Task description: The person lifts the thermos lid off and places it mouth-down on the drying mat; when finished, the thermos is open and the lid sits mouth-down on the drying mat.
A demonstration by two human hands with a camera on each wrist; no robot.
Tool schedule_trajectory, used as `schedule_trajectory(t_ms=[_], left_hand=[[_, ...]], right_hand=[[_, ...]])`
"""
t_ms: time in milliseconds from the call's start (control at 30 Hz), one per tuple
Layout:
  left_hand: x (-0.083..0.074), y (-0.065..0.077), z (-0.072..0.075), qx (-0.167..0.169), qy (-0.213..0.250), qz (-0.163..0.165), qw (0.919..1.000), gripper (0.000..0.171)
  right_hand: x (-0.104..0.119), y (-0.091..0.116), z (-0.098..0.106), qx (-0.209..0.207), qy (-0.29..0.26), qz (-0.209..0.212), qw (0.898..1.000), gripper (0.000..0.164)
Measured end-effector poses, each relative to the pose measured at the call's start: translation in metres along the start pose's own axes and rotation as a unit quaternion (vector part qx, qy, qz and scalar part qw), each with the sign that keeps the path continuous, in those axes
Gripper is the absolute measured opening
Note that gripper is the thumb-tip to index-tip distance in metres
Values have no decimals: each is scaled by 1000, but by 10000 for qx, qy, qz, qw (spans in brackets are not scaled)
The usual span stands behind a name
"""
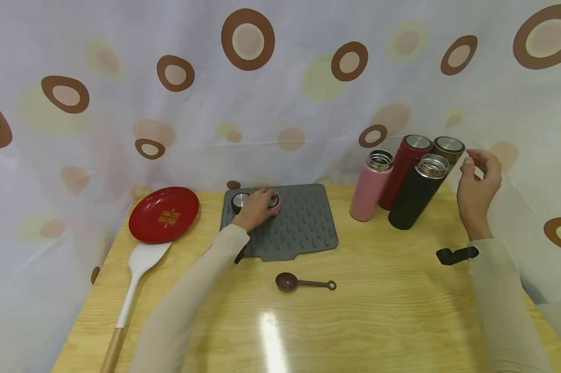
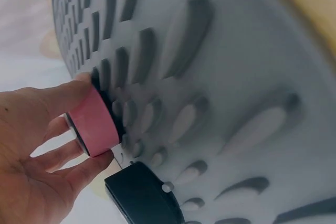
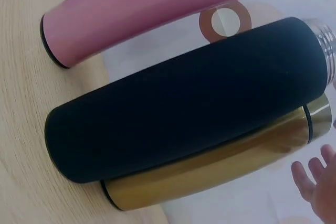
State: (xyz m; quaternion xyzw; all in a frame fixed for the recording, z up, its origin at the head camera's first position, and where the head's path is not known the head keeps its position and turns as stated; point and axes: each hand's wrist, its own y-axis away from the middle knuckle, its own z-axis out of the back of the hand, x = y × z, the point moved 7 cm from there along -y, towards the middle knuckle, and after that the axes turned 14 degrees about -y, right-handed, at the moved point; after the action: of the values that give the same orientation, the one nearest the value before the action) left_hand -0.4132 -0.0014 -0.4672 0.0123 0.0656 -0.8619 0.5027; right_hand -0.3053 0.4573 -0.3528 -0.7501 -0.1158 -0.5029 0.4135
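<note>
My left hand (image 1: 254, 210) grips a pink bottle lid (image 2: 95, 124) by its sides, thumb and fingers round it, on the grey ridged mat (image 1: 304, 217). Beside it on the mat sits a black lid (image 2: 144, 195) with a silver top. At the right, my right hand (image 1: 478, 191) hangs in the air with loosely bent fingers, nearest the gold thermos (image 3: 220, 169) and apart from it in the right wrist view. Before the gold one stands a black thermos (image 3: 194, 103), lidless. A lidless pink thermos (image 3: 152, 14) and a lidded red thermos (image 1: 399, 176) stand nearby.
A brown measuring spoon (image 1: 287, 281) lies in front of the mat. On the left are a red plate (image 1: 145, 217) and a white spatula (image 1: 138, 261) with a wooden handle. A patterned curtain (image 1: 285, 103) hangs behind the wooden table (image 1: 355, 321).
</note>
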Motion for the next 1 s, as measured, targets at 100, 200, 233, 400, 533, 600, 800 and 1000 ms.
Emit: schedule_trajectory(t_ms=[100, 200, 233, 400, 533, 600, 800, 1000], left_hand=[[-3, -2, 0, 13, -13, -79, 10000, 52], [-5, -3, 1, 67, 64, -99, 9999, 51], [-5, -3, 1, 78, 86, -89, 9999, 51], [-2, -1, 2, 115, 132, -16, 9998, 51], [3, 2, -1, 144, 88, -2, 9999, 52], [5, 3, -2, 133, 80, -17, 9999, 52], [8, 2, -1, 57, 214, -27, 9998, 53], [2, 0, 2, -109, 313, 28, 9994, 70]], right_hand=[[-16, -4, 1, 448, 91, -325, 9984, 33], [-29, -8, 0, 1072, -301, -840, 9902, 48], [-33, -8, -1, 1284, -600, -1104, 9837, 54], [-58, -10, -1, 2313, -1499, -2184, 9361, 71], [-79, -7, -2, 3121, -870, -2151, 9213, 75], [-87, -6, -2, 3350, -476, -1953, 9205, 76], [-94, -10, -7, 3105, -20, -1300, 9416, 54], [-54, -15, -2, 1682, 347, -941, 9806, 46]])
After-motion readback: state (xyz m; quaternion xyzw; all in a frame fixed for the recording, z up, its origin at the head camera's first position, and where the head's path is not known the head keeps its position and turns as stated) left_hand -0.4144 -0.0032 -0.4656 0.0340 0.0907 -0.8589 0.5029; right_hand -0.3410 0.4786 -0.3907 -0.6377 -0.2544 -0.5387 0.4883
